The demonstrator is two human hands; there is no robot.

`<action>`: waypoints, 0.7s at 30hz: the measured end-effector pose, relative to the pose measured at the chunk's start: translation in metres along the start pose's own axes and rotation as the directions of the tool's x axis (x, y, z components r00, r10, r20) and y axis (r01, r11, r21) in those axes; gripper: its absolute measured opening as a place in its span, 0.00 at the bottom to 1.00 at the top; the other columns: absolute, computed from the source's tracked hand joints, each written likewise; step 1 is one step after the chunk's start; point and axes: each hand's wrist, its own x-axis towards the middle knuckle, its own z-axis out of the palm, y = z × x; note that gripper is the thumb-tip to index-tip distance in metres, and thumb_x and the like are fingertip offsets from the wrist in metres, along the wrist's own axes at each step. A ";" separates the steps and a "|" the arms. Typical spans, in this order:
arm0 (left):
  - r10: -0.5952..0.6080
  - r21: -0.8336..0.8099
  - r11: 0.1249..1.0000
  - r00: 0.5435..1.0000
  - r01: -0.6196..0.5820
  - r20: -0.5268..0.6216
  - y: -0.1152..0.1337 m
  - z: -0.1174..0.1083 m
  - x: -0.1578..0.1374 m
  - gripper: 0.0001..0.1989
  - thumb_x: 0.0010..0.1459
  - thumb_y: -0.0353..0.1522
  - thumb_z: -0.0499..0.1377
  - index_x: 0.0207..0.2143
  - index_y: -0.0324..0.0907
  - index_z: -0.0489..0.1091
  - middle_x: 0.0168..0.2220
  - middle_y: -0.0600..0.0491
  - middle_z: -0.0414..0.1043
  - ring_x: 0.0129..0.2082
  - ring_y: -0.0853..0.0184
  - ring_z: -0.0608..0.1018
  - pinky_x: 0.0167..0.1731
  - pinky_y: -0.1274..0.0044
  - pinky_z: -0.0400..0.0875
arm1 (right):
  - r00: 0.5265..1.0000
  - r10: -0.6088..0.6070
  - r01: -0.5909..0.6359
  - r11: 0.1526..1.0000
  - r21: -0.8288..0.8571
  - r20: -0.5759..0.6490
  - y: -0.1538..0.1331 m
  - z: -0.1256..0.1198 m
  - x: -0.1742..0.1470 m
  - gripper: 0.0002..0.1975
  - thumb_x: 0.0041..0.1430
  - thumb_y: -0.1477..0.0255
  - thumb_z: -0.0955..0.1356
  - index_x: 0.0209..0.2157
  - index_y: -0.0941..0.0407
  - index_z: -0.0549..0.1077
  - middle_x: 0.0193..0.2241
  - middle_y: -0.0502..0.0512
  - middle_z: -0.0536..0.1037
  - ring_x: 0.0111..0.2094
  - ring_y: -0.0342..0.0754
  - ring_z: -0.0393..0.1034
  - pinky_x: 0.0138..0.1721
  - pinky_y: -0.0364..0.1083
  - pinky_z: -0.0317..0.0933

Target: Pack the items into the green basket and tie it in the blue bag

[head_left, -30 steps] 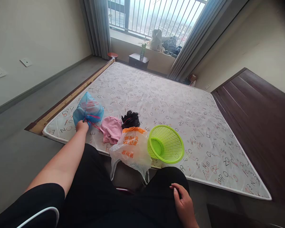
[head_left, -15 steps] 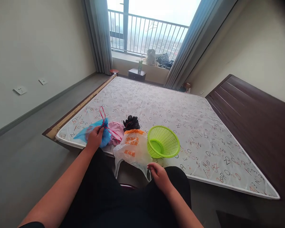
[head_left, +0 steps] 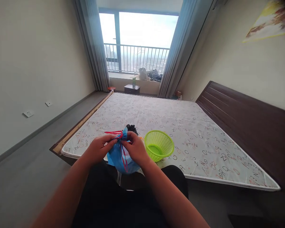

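Both hands are closed at the gathered neck of a blue drawstring bag point(head_left: 115, 161), held in front of me near the mattress edge. My left hand point(head_left: 102, 148) pinches the neck from the left, and my right hand point(head_left: 136, 148) grips it from the right. Red drawstrings point(head_left: 123, 158) hang down the bag's front, and a red loop sticks out to the left. A black plastic bag point(head_left: 132, 129) lies just behind my hands. To the right of my right hand sits a lime-green plastic basket point(head_left: 159, 146). The white plastic bag is mostly hidden behind the blue bag.
The bare mattress point(head_left: 192, 139) with printed letters spreads ahead. A wooden bed rail point(head_left: 85, 120) runs along its left, and a dark headboard point(head_left: 242, 107) stands at right. Farther off are a small nightstand point(head_left: 132, 89) and a window with curtains.
My left hand has brought the blue bag right and toward me. My right hand has left the white bag's handle and closed on the blue bag's neck. The view has tilted up.
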 end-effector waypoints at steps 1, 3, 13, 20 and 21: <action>0.008 -0.035 0.999 0.999 -0.009 -0.038 0.003 0.005 -0.002 0.17 0.61 0.46 0.62 0.39 0.44 0.81 0.35 0.52 0.81 0.34 0.63 0.78 0.36 0.75 0.73 | 0.998 0.002 -0.002 1.000 -0.008 -0.058 0.000 -0.005 -0.006 0.08 0.59 0.65 0.72 0.39 0.52 0.75 0.35 0.50 0.79 0.38 0.49 0.74 0.40 0.47 0.68; -0.033 -0.173 0.985 0.983 0.001 -0.182 0.004 0.018 -0.005 0.16 0.59 0.46 0.65 0.35 0.43 0.80 0.32 0.52 0.80 0.30 0.65 0.77 0.32 0.76 0.72 | 0.980 0.002 -0.006 1.000 -0.023 -0.198 0.005 -0.021 -0.019 0.08 0.60 0.64 0.71 0.34 0.53 0.73 0.30 0.48 0.76 0.32 0.46 0.70 0.36 0.46 0.65; -0.407 -0.902 0.431 0.899 0.033 -0.162 0.025 0.057 -0.001 0.21 0.44 0.43 0.77 0.32 0.39 0.76 0.25 0.55 0.73 0.22 0.72 0.73 0.22 0.82 0.70 | 0.865 0.061 -0.032 0.997 0.067 -0.497 0.052 -0.072 -0.080 0.15 0.60 0.56 0.72 0.35 0.53 0.72 0.33 0.50 0.75 0.36 0.48 0.69 0.39 0.47 0.63; -0.211 -0.888 0.450 0.955 -0.096 -0.210 0.018 0.059 0.000 0.14 0.58 0.38 0.68 0.26 0.40 0.70 0.16 0.60 0.60 0.20 0.72 0.69 0.28 0.79 0.73 | 0.726 0.302 0.128 0.824 0.552 -0.618 0.050 -0.095 -0.081 0.14 0.52 0.63 0.75 0.34 0.51 0.67 0.31 0.45 0.76 0.33 0.45 0.72 0.37 0.45 0.65; -0.179 -0.891 0.438 0.960 -0.119 -0.216 0.015 0.055 0.000 0.14 0.59 0.37 0.66 0.25 0.41 0.69 0.15 0.60 0.58 0.19 0.73 0.68 0.27 0.79 0.73 | 0.693 0.311 0.155 0.817 0.556 -0.650 0.049 -0.100 -0.080 0.15 0.51 0.64 0.75 0.34 0.51 0.67 0.30 0.44 0.76 0.32 0.44 0.71 0.35 0.44 0.64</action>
